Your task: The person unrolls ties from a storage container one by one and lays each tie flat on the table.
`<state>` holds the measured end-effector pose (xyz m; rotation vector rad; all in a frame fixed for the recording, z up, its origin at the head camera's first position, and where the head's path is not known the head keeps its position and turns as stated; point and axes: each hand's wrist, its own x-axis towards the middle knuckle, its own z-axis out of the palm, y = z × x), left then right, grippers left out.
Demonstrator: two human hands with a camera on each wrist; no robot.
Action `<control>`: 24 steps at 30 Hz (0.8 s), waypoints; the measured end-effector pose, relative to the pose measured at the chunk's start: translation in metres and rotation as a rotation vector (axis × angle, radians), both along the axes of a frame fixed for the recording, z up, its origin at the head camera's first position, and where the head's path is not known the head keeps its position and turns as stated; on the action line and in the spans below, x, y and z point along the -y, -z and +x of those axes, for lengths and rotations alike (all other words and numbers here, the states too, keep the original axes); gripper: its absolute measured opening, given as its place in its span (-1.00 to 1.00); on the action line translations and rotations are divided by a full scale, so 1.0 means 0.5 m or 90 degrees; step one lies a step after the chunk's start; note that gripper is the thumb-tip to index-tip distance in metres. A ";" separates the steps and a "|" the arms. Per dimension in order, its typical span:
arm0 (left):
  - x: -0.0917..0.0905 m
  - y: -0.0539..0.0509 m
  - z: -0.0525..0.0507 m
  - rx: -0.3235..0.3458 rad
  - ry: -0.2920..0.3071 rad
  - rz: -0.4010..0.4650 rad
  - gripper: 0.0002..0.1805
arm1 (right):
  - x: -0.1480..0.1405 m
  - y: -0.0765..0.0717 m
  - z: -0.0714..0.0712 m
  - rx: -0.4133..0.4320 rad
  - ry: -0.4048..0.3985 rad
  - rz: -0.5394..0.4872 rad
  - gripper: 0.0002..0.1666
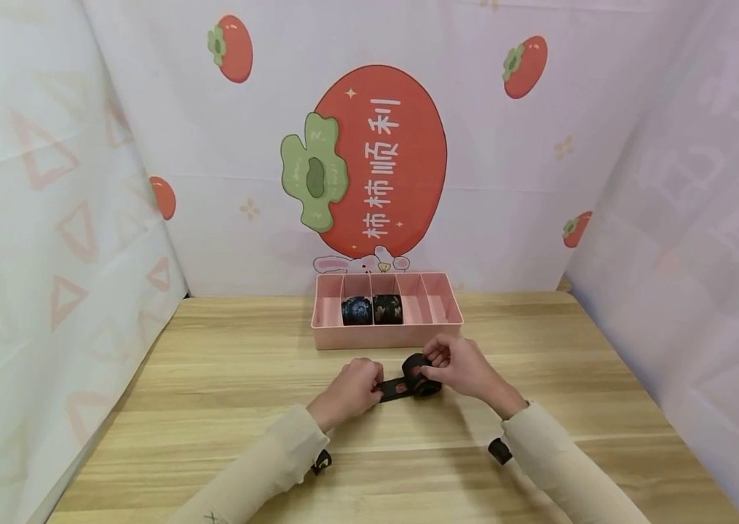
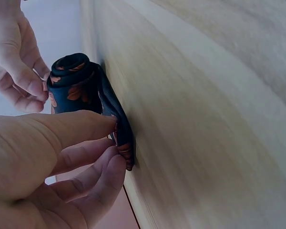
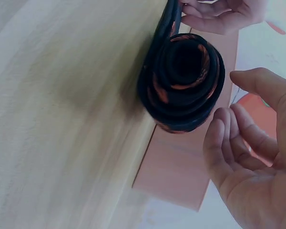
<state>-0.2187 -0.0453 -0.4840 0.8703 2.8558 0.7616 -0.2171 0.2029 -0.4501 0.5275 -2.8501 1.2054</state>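
A black necktie [image 1: 420, 375] with an orange-red leaf pattern lies on the table, mostly wound into a roll with a short tail running left. My left hand [image 1: 351, 389] pinches that tail's end between thumb and fingers; in the left wrist view the tail [image 2: 117, 112] runs along the wood. Beside the roll's right side is my right hand [image 1: 464, 366]. The right wrist view shows its thumb and bent fingers [image 3: 219, 131] spread apart, just off the roll [image 3: 183, 86], whose coiled layers face the camera.
Behind the hands stands a pink divided box [image 1: 378, 336]. A blue patterned roll [image 1: 357, 311] and a black patterned roll [image 1: 387, 309] sit in neighbouring compartments. Small black objects show by the left sleeve [image 1: 290, 444] and the right sleeve [image 1: 549, 440]. Printed cloth walls surround the wooden table [image 1: 238, 364].
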 end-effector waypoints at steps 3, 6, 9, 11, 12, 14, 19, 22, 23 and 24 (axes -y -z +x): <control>0.010 0.002 -0.002 -0.017 0.006 0.008 -0.88 | 0.006 -0.003 -0.007 -0.003 -0.020 -0.003 -0.73; 0.020 0.003 -0.003 -0.026 0.016 0.020 -0.87 | 0.017 -0.007 -0.018 -0.008 -0.029 0.001 -0.75; 0.027 0.004 -0.006 -0.013 0.020 0.024 -0.89 | 0.030 -0.010 -0.027 -0.017 -0.044 0.004 -0.75; 0.030 0.006 -0.008 0.001 0.021 0.025 -0.90 | 0.038 -0.010 -0.031 -0.020 -0.055 0.012 -0.73; 0.032 0.007 -0.009 0.007 0.022 0.025 -0.91 | 0.042 -0.010 -0.034 -0.024 -0.065 0.018 -0.72; 0.034 0.008 -0.011 0.014 0.022 0.025 -0.92 | 0.050 -0.008 -0.037 -0.028 -0.077 0.029 -0.70; 0.035 0.009 -0.012 0.009 0.031 0.024 -0.91 | 0.064 0.001 -0.040 -0.056 -0.084 0.070 -0.73; 0.035 0.004 -0.010 0.009 0.035 0.026 -0.89 | 0.070 0.007 -0.038 -0.075 -0.087 0.090 -0.71; 0.035 0.002 -0.009 0.010 0.035 0.026 -0.89 | 0.072 0.009 -0.037 -0.081 -0.087 0.095 -0.70; 0.036 0.000 -0.008 0.010 0.035 0.029 -0.88 | 0.074 0.010 -0.036 -0.086 -0.084 0.101 -0.69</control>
